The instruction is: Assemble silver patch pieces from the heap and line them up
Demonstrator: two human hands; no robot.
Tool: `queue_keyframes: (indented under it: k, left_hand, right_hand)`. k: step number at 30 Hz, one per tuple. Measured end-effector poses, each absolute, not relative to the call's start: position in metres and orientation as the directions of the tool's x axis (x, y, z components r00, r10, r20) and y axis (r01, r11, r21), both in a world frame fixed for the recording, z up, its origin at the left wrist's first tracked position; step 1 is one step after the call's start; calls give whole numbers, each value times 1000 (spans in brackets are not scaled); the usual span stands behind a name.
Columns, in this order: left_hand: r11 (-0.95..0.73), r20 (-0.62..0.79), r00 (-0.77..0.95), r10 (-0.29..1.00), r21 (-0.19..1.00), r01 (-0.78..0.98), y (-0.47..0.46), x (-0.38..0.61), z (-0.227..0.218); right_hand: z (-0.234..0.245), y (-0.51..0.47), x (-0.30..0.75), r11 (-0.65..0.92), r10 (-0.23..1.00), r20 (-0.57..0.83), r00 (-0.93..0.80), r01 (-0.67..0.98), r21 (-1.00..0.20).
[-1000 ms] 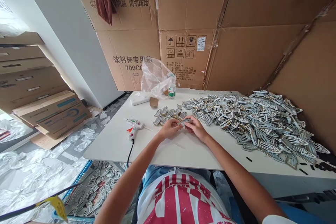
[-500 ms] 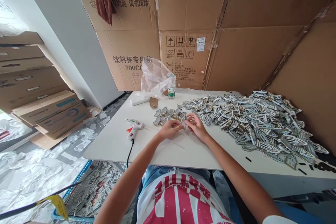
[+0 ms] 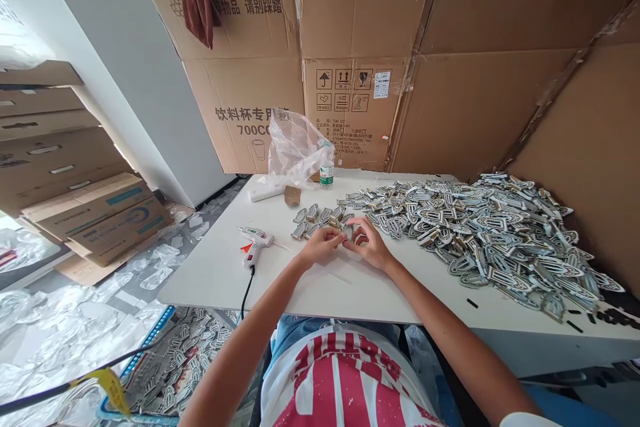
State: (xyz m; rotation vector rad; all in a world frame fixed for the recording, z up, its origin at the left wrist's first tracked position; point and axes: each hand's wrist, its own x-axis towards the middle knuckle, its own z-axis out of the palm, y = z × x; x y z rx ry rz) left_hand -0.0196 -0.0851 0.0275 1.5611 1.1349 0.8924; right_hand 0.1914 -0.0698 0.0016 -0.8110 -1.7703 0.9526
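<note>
Holding 1 small grey-and-white tag (image 3: 349, 232) with 2 hands over the bench (image 3: 210, 280), to the right of the glue gun (image 3: 256, 248). Pinching the tag's side nearest the glue gun with the closed thumb and fingers of the left hand (image 3: 321, 245); gripping it from the side away from the glue gun with the bent thumb and finger of the right hand (image 3: 371, 245), and hiding part of it behind the fingertips. Having a small cluster of similar tags (image 3: 313, 215) just past the hands, right of the glue gun and a little beyond it. Having also, well to the right of the glue gun, a big loose heap of tags (image 3: 480, 233), with a short black strip (image 3: 472, 303) nearer than the glue gun. Seeing beyond the glue gun a cardboard scrap (image 3: 293, 196), a clear plastic bag (image 3: 295, 147) and a white-and-green bottle (image 3: 327, 177); farther beyond it, a tall cardboard wall (image 3: 350, 27), with a brown cloth (image 3: 197, 7) draped over its top, left of the glue gun. Seeing also a black cord (image 3: 247, 293) trailing from the glue gun's near end; lower and left of it, a blue-rimmed basket (image 3: 145, 343) full of more tags; farther left, stacked cartons (image 3: 120, 220).
</note>
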Motion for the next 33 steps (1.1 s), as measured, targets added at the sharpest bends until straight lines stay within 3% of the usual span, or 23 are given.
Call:
queue_keyframes:
  k: [4,9,13,19,33]
  left_hand:
    - [-92,25,273,962,968,235,-85,-20,27]
    - [-66,23,220,975,979,191,-85,-21,27]
    - [-79,42,205,978,981,175,-83,-22,27]
    - [-76,68,72,995,990,118,-84,-23,32]
    - [-87,83,46,995,992,88,-80,-23,27]
  right_hand:
    - [-8,-60,192,465,874,432,-221,129,-876]
    - [-27,-42,186,440,884,466,41,261,-859]
    - [-33,-30,174,418,851,501,155,376,-827]
    - [-35,-16,160,413,823,539,181,461,-785]
    - [-38,-15,157,338,882,453,132,493,-802]
